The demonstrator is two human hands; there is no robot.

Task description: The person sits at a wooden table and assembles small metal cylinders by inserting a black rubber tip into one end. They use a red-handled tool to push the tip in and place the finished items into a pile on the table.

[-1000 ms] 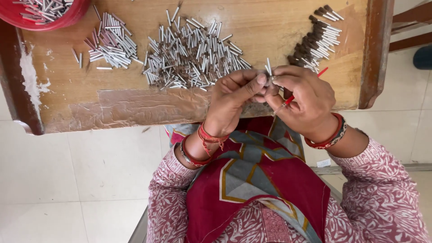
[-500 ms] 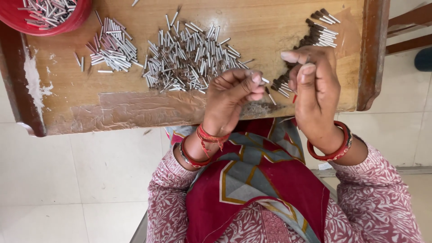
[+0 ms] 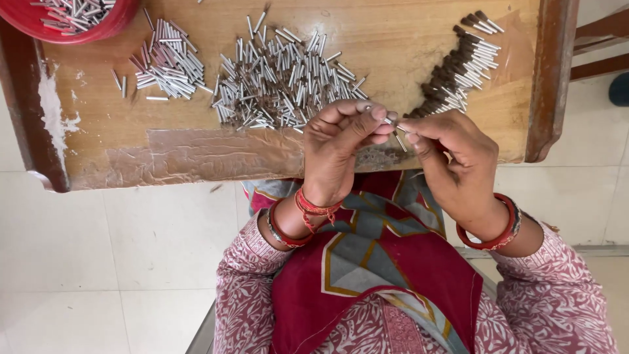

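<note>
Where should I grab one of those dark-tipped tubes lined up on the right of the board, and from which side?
Probably by the bare silver end. In the row of dark-tipped tubes, the silver ends point right toward the wooden board edge and lie fanned apart, while the dark tips crowd together on the left. Come from the right with the right hand, pinching one across its width.

There is a single view, from a camera worn on the person's head, looking steeply down from close above. It faces the wooden desk (image 3: 196, 151), which fills the upper frame from 9 to 3 o'clock. The person's lap and patterned sleeves (image 3: 563, 308) lie at 6 o'clock, nearest the lens. Pale floor tiles (image 3: 111, 262) show at 7 o'clock, farther below.
</note>
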